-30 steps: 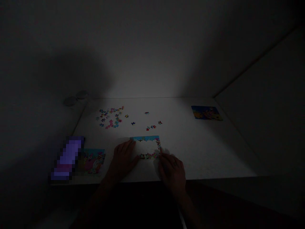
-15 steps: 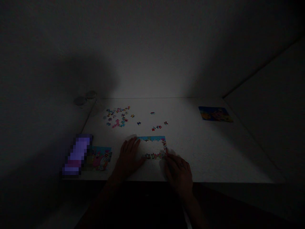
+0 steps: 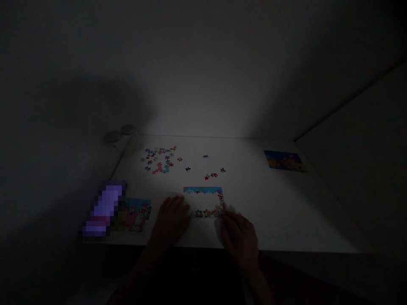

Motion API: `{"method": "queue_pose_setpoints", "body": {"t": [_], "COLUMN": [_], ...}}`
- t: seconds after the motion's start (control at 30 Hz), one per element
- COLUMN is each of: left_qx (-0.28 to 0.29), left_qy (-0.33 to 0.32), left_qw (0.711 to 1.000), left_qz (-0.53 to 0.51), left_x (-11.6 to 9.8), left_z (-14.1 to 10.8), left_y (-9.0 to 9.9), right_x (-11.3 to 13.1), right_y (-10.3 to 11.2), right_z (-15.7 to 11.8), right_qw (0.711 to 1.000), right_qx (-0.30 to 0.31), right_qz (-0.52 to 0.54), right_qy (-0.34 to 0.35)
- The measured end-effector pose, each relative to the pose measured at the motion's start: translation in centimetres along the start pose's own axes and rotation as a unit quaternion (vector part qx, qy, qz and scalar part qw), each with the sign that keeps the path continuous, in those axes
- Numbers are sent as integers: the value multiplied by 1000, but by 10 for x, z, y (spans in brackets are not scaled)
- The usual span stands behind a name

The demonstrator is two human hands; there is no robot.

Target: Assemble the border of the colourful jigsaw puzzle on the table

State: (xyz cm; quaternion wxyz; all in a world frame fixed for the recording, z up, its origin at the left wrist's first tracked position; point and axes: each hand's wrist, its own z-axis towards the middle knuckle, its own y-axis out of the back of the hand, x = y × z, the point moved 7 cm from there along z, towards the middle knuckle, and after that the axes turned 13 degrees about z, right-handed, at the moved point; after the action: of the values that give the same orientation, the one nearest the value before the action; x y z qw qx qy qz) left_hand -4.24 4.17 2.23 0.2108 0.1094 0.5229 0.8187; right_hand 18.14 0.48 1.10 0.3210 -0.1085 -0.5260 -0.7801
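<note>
On the dim white tabletop [image 3: 260,203], a jigsaw puzzle border [image 3: 203,190] lies between the flat, open left hand [image 3: 170,220] and the right hand [image 3: 240,237], curled at its corner, grip unclear.

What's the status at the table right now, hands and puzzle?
Left hand at left side, right hand at lower right corner of multicoloured cardboard jigsaw border. Centre unfilled. Loose multicoloured jigsaw pieces lie beyond, not blocking.

Head-worn view, facing forward and down, close above the left hand [image 3: 170,220], the right hand [image 3: 240,235], a white table [image 3: 273,212]
</note>
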Motion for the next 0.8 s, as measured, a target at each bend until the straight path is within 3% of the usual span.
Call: {"method": "queue_pose_setpoints", "body": {"t": [0.4,0.8], "left_qx": [-46,-33], "left_qy": [-34,-37], "left_qw": [998,999], "left_qz": [-27,-24], "left_x": [-5,-4], "left_z": [4,5], "left_y": [9,8], "right_x": [0,-1], "right_y": [-1,0], "right_z": [0,0], "right_qw": [1000,1000], "right_qx": [7,-4], "right_qz": [-12,-18], "right_qy": [5,13]}}
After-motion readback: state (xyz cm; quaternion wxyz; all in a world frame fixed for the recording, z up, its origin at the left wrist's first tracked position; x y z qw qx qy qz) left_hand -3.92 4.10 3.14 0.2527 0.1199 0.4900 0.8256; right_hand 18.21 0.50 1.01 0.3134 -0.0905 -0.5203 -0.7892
